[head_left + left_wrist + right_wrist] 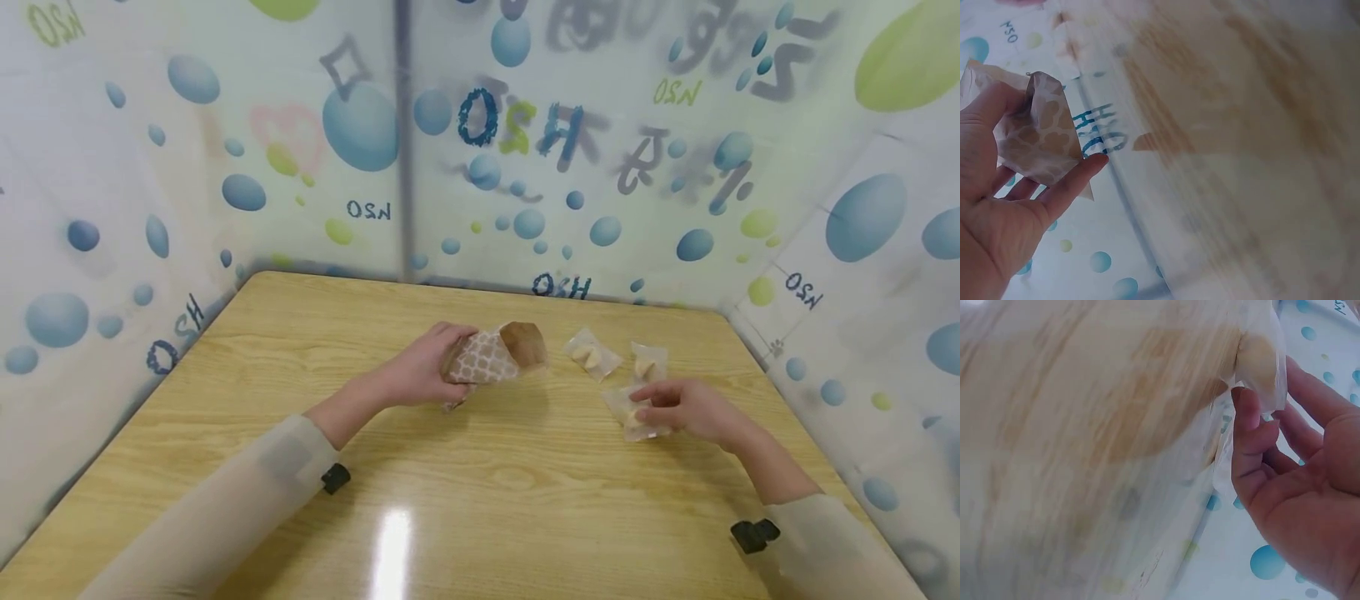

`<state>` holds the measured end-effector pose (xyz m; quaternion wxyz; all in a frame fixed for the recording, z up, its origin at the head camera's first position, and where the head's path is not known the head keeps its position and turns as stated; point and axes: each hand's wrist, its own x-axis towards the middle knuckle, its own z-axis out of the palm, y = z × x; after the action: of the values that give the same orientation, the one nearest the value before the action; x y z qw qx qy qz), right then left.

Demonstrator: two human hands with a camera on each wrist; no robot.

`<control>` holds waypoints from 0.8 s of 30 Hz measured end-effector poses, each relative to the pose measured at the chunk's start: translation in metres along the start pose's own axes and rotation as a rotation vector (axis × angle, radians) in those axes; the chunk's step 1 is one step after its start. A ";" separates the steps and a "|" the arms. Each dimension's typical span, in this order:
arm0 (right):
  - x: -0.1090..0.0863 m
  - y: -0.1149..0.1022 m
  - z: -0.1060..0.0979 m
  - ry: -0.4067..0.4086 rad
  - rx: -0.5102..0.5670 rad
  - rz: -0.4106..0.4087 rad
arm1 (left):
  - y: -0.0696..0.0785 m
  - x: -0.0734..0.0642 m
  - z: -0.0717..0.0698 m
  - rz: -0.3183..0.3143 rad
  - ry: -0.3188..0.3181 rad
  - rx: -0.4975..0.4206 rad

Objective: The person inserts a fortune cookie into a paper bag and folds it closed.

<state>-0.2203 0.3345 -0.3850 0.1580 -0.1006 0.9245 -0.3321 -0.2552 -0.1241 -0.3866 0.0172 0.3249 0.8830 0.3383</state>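
My left hand point(431, 367) grips a brown paper bag point(483, 358) with a white lattice pattern. The bag lies tilted over the table, its open mouth facing right. In the left wrist view, thumb and fingers curl round the bag point(1041, 128). On the right, my right hand point(693, 410) has thumb and fingers at a fortune cookie in a clear wrapper point(633, 423). The right wrist view shows this wrapped cookie point(1259, 365) between the thumb and fingers. Two more wrapped fortune cookies, one at the back left point(591, 354) and one just behind the hand point(649, 358), lie close by.
The light wooden table point(495, 500) stands against walls covered by printed sheeting point(525, 167) with blue and green dots. A dark clip-like piece point(753, 535) sits at the right cuff, another point(336, 477) at the left cuff.
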 end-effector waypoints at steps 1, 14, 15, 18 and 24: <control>0.000 0.000 0.000 0.001 -0.003 -0.002 | 0.000 0.000 0.000 -0.005 0.006 -0.002; 0.002 -0.026 0.006 0.067 0.106 -0.084 | 0.000 0.001 0.002 -0.030 0.037 -0.037; 0.002 -0.030 0.006 0.077 0.111 -0.089 | 0.000 0.001 0.002 -0.030 0.036 -0.036; 0.003 -0.042 0.008 0.104 0.147 -0.099 | 0.000 0.002 0.002 -0.039 0.029 -0.032; 0.004 -0.068 0.008 0.117 0.228 -0.151 | 0.001 0.002 0.003 -0.062 -0.003 -0.032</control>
<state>-0.2152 0.2770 -0.3483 0.0889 -0.1318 0.8781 -0.4513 -0.2553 -0.1206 -0.3881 0.0341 0.2976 0.8870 0.3513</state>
